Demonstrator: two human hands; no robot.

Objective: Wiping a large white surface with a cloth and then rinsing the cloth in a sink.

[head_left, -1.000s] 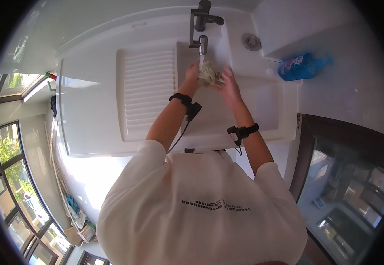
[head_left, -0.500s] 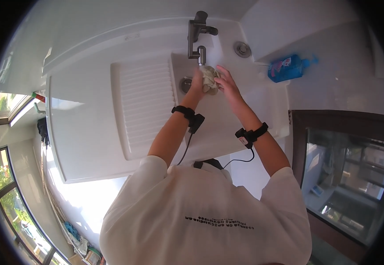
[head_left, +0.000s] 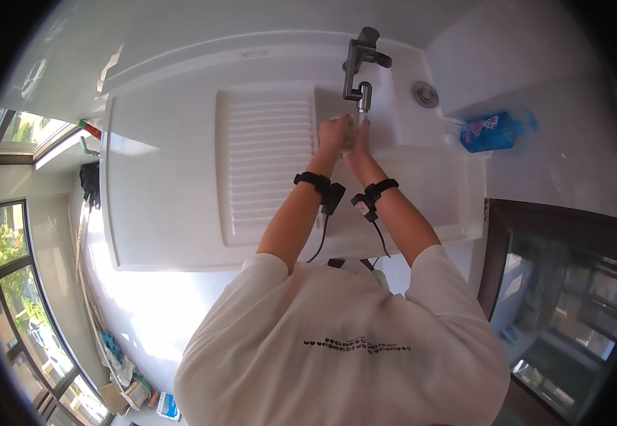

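A pale, crumpled cloth point(head_left: 351, 132) is mostly hidden between my two hands, just below the spout of the dark grey tap point(head_left: 364, 98). My left hand point(head_left: 332, 133) is closed round its left side, knuckles up. My right hand point(head_left: 359, 150) presses the cloth from the right, seen edge-on, with its fingers pointing up toward the spout. Both hands are over the white sink basin point(head_left: 386, 135). A thin stream seems to fall from the spout onto the right fingers.
A ribbed washboard panel point(head_left: 269, 167) lies left of the basin. A blue liquid bottle point(head_left: 489, 133) lies on its side on the right ledge, near a round drain fitting point(head_left: 425, 94). Black wrist straps with cables cross both forearms. Windows point(head_left: 21, 263) line the left.
My hands have come together round the cloth, the right one moving inward from its spread pose. The whole view has shifted, so the sink now appears farther right.
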